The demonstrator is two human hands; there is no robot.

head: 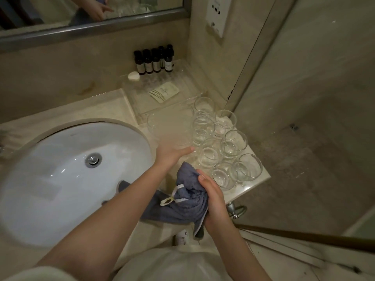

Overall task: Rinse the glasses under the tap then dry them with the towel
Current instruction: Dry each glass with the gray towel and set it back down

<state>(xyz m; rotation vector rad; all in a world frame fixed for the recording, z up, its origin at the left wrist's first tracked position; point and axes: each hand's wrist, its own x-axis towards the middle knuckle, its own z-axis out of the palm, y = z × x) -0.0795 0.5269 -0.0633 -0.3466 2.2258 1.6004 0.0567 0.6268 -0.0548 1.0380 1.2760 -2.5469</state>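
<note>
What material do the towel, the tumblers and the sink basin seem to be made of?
Towel: grey-blue terry cloth by its looped, matte pile, gripped by the right hand.
Tumblers: clear glass, probably; transparent, with bright glints on the rims.
Sink basin: white glazed ceramic, likely; smooth and glossy, with soft reflections.
</note>
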